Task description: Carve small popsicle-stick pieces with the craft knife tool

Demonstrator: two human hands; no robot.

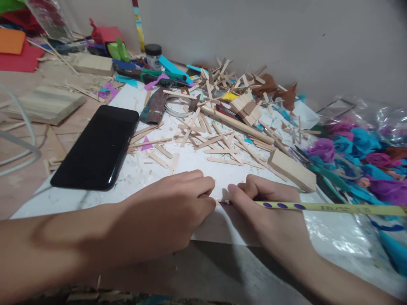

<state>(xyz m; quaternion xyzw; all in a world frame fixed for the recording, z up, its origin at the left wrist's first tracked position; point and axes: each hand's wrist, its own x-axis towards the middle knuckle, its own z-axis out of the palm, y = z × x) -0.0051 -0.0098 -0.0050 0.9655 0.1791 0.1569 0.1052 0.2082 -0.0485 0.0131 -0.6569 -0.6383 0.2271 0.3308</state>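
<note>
My left hand (178, 207) is closed, thumb and fingers pinched over the white sheet (222, 173). A pale sliver, apparently the end of a small wooden stick (218, 202), peeks out at its fingertips; the remainder is hidden. Held in my right hand (270, 216) is a yellow pencil (343, 208) with purple dots, lying nearly level. Its point faces the left fingertips and seems to touch the sliver. Just beyond both hands lie loose craft sticks (222, 151), some of them cut short.
A black phone (98, 148) lies at the left. Wooden blocks (292, 169) flank the sheet. Behind the sticks are a hammer-like tool (154, 106), a dowel (238, 124) and a dark-lidded jar (153, 55). Colourful paper flowers (343, 144) pile up at the right, beside a cutting tool (330, 182).
</note>
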